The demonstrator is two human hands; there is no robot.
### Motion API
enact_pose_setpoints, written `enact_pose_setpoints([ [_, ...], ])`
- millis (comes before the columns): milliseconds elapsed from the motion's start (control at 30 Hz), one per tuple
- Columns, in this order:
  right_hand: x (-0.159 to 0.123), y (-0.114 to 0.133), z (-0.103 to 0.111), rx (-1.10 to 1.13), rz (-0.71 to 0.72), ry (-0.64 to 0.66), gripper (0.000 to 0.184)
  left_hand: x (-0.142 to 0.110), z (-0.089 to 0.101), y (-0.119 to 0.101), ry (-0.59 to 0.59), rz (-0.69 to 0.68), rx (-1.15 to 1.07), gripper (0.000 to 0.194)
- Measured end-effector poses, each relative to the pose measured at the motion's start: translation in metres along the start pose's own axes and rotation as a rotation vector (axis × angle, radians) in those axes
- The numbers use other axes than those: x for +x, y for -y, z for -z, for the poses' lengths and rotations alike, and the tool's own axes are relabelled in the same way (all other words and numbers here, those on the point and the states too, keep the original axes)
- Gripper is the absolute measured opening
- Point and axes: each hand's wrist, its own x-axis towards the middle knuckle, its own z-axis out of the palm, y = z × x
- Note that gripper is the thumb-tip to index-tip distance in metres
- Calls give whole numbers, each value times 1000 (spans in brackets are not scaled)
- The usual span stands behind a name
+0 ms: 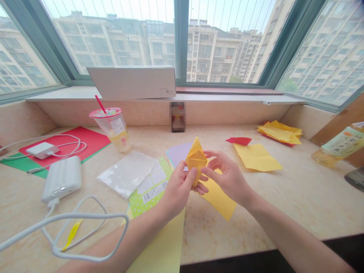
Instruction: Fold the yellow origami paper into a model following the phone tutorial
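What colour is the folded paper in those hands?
The folded paper is golden yellow, as the head view shows.

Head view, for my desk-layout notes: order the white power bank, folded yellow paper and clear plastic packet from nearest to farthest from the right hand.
From the right hand:
1. Folded yellow paper, immediately left.
2. Clear plastic packet, farther left.
3. White power bank, far left.

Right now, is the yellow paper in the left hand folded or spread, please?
Folded: the yellow paper in the left hand shows layered flaps, a pointed top.
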Motion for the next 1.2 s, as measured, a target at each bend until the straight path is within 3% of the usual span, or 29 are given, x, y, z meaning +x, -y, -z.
enact_pose_setpoints([
  [167, -3, 1, -6, 235, -80, 102, 34, -4, -4, -3, 89, 25, -2, 47],
  [400, -5, -4, -4, 116, 21, 137, 33, -3, 4, -5, 168, 51, 4, 40],
  [533, -5, -5, -1, 131, -1, 172, 41, -3, 5, -8, 203, 69, 13, 43],
  [700, -4, -9, 1, 168, 71, 208, 15, -2, 8, -4, 177, 83, 19, 40],
  [933, -3, -13, 3, 52, 204, 210, 23, 0, 12, -2, 194, 106, -45, 49],
  [1067, -2, -12, 6, 31, 202, 267, 18, 0, 11, 0, 148, 113, -23, 58],
  [1200, -3, -9, 5, 107, 130, 288, 7, 1, 10, 1, 98, 51, 62, 50],
])
